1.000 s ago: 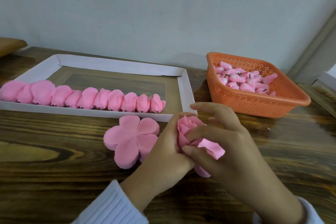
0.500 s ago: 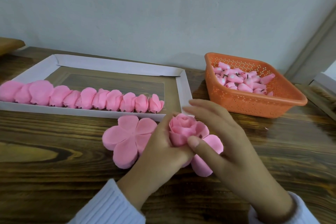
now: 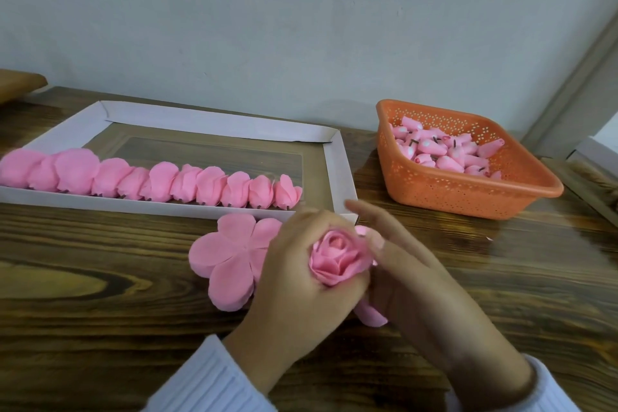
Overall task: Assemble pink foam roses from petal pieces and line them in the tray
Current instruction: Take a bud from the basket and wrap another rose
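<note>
1. L hand [image 3: 301,271]: fingers curled round rose [image 3: 337,257], held low over table [image 3: 100,328], near tray's front-right corner.
2. R hand [image 3: 418,284]: fingers mostly straight, blurred, touching rose's side; grips nothing visible.
3. Chg vs 1 s ago: rose turned face-up, more petals closed in, two still loose. Wrap prob. nearly done.
4. Flat petal piece [image 3: 230,254]: on table, just left of the hands.
5. Tray [image 3: 337,164]: finished roses [image 3: 160,182] along near edge.
6. Basket [image 3: 468,191]: bud cores [image 3: 441,150].

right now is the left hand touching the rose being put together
Touching. The head view shows the left hand gripping the rose, curled round its outer petals from the left and below with no gap.
</note>
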`<state>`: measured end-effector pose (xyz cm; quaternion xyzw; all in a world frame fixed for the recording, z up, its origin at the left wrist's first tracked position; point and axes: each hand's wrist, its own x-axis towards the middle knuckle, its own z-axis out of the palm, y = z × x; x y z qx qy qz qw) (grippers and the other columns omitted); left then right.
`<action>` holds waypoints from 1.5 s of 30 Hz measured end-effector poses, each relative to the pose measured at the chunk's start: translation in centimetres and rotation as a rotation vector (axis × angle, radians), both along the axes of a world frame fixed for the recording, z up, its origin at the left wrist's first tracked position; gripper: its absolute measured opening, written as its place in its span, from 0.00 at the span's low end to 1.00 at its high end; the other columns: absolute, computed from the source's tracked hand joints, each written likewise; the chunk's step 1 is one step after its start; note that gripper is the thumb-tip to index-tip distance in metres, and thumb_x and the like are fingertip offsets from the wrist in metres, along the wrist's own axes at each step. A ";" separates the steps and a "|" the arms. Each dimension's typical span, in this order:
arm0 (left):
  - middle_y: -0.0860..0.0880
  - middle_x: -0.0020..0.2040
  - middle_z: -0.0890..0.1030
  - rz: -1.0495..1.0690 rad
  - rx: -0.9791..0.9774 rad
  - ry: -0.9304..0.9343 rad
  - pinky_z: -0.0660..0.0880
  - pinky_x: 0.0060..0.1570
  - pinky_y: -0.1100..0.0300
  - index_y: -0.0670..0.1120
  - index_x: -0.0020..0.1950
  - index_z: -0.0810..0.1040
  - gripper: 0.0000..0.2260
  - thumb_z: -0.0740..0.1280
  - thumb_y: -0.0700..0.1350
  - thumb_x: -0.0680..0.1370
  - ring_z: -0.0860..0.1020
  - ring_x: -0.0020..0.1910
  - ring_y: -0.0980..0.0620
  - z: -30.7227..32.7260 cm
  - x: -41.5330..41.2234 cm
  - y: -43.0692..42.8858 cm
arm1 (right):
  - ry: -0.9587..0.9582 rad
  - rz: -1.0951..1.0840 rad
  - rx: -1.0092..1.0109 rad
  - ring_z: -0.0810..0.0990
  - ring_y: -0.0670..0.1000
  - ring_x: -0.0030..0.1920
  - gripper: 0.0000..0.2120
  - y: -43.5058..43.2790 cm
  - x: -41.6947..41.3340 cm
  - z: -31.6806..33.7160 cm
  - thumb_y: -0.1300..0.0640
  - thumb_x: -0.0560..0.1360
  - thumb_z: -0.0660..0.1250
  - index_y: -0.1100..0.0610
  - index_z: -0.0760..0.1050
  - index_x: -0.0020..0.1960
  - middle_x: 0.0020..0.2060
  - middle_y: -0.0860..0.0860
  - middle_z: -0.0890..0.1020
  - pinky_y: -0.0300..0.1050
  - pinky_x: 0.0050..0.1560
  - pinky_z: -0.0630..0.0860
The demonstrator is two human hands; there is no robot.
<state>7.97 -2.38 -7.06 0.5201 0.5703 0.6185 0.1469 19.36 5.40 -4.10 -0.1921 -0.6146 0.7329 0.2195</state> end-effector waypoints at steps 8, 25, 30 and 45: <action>0.56 0.43 0.79 0.113 0.216 0.190 0.79 0.38 0.50 0.54 0.49 0.73 0.12 0.71 0.46 0.68 0.80 0.44 0.47 0.4 0.9 0.1 | 0.023 0.099 -0.026 0.82 0.51 0.49 0.19 -0.7 -0.3 -0.4 0.56 0.71 0.68 0.57 0.76 0.61 0.50 0.58 0.83 0.39 0.45 0.78; 0.51 0.40 0.83 -0.142 0.038 -0.630 0.74 0.27 0.63 0.58 0.49 0.81 0.17 0.73 0.53 0.60 0.78 0.32 0.55 1.5 0.3 0.1 | 0.367 0.218 -0.427 0.77 0.46 0.35 0.10 -1.5 -1.9 -2.5 0.60 0.72 0.73 0.60 0.80 0.53 0.35 0.53 0.79 0.38 0.40 0.76; 0.57 0.26 0.77 -0.196 -0.068 -0.562 0.66 0.22 0.68 0.59 0.51 0.82 0.18 0.71 0.57 0.62 0.67 0.20 0.58 1.7 0.7 -0.2 | 0.219 0.105 -0.404 0.70 0.48 0.30 0.16 -1.5 -1.9 -2.6 0.52 0.76 0.65 0.65 0.71 0.51 0.29 0.54 0.72 0.41 0.36 0.69; 0.51 0.38 0.83 -0.095 -0.001 -0.536 0.77 0.29 0.53 0.53 0.39 0.82 0.10 0.73 0.55 0.62 0.83 0.36 0.52 1.6 0.5 -0.1 | 0.273 0.225 -0.367 0.79 0.48 0.42 0.18 -1.6 -1.7 -2.8 0.53 0.77 0.67 0.64 0.73 0.62 0.43 0.54 0.81 0.41 0.42 0.73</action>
